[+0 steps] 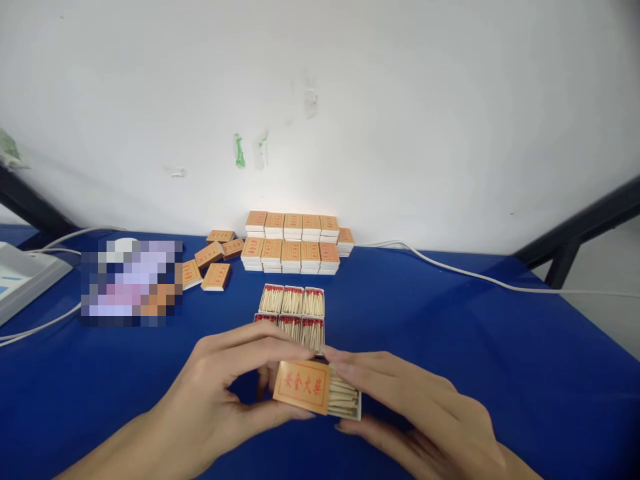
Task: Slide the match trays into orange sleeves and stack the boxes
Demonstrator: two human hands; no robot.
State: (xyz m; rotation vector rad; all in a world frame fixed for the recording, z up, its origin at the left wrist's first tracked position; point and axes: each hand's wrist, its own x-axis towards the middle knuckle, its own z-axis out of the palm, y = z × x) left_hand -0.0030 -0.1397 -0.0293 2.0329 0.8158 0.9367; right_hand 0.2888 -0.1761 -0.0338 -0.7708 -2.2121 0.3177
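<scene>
Between both hands is a matchbox (303, 387), its orange sleeve printed with red characters. My left hand (220, 387) grips the sleeve, fingers along the far edge and thumb at the near edge. The tray (345, 395) sticks out of the sleeve's right end, with pale matchsticks lying in it. My right hand (420, 400) holds the tray's end between thumb and fingers. Just beyond my fingers, open trays of red-tipped matches (293, 301) stand in two rows on the blue table; my left fingers partly hide the nearer row.
Stacked matchboxes (291, 253) stand by the wall, with several loose matchboxes (209, 255) to their left. A pixelated patch (133, 280) covers items farther left, beside a white device (25, 273). A white cable (450, 277) runs along the right of the blue table (500, 373).
</scene>
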